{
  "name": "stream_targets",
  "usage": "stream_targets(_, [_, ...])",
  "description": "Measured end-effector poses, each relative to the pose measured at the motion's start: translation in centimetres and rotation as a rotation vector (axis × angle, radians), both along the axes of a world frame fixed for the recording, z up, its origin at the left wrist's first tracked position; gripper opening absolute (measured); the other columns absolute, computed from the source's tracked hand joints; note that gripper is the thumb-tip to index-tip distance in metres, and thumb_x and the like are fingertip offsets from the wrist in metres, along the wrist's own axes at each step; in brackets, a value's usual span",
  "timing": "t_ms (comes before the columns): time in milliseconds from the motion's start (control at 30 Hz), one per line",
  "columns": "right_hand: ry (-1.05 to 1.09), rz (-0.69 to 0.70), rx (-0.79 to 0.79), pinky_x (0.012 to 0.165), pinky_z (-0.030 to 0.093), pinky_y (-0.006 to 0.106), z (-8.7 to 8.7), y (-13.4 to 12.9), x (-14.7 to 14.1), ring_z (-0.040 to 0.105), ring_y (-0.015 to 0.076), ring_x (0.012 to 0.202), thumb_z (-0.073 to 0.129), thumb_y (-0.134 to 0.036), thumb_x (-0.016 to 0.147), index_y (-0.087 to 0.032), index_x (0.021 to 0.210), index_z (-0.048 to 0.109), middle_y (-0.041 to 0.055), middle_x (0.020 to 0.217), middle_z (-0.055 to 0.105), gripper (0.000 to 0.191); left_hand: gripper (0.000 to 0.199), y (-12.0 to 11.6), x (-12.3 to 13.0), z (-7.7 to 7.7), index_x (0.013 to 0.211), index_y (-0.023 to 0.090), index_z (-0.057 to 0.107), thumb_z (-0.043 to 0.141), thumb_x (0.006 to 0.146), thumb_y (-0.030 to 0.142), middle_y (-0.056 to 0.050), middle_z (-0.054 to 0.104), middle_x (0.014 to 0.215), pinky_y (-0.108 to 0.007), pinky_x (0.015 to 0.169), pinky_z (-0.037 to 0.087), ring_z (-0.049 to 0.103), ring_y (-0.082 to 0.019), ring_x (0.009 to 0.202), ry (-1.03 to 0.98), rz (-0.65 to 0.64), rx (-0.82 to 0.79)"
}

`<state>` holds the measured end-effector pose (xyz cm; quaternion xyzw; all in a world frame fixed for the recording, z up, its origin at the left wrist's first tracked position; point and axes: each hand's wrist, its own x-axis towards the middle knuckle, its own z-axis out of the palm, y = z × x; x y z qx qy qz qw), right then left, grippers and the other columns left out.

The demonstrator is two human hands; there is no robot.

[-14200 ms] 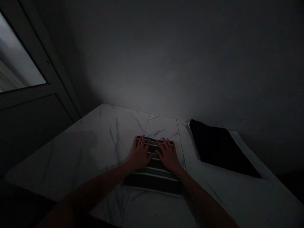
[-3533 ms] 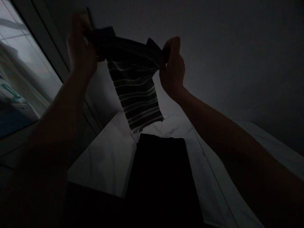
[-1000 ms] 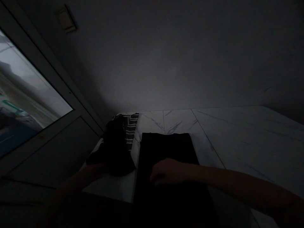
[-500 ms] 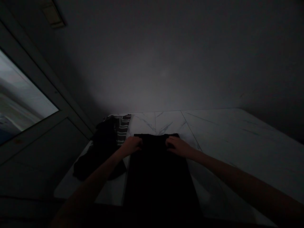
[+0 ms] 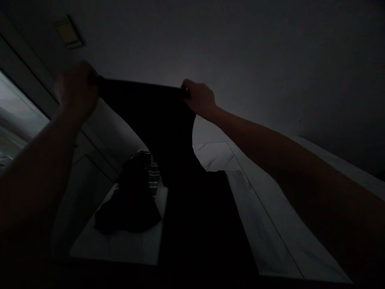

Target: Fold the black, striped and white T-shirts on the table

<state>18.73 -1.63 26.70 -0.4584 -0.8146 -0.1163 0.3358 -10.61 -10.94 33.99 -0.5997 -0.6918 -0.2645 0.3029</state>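
A black garment (image 5: 150, 108) is stretched in the air between both hands, its top edge pulled nearly straight and sloping slightly down to the right. My left hand (image 5: 78, 90), a little blurred, is closed round the left end of that edge. The right end is gripped by my right hand (image 5: 201, 98), thumb uppermost. Below, black fabric (image 5: 204, 224) lies flat on the marble-patterned surface (image 5: 264, 224). In this dark light I cannot tell whether the raised and lying parts are one piece, nor the garment's exact kind.
To the left, a heap of black clothing (image 5: 128, 208) lies on the same surface, partly over a striped cloth (image 5: 154, 174). A plain wall (image 5: 255, 68) rises behind. At the far left is a door frame with a glass pane (image 5: 21, 104); a switch plate (image 5: 68, 32) is on the wall.
Both hands have risen from the far edge of the lying black fabric and shifted left, lifting the garment. The left hand has moved farther out, so the fabric is now stretched between them.
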Motion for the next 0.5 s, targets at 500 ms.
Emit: stream_targets(500, [-0.245,0.615,-0.395,0.073,0.052,0.030,-18.9,-11.8,-10.9,0.067,0.0216,0.102,0.051,-0.017,0.096,-0.018,0.125,0.061,0.0097,0.122,0.068,0.031,0.030,-10.4,-14.7,-17.2,0.088,0.023,0.067,0.045,0.075,0.041,0.004,0.076,0.095,-0.030,0.094,0.051,0.066,-0.020,0.098,-0.249,-0.122,-0.561])
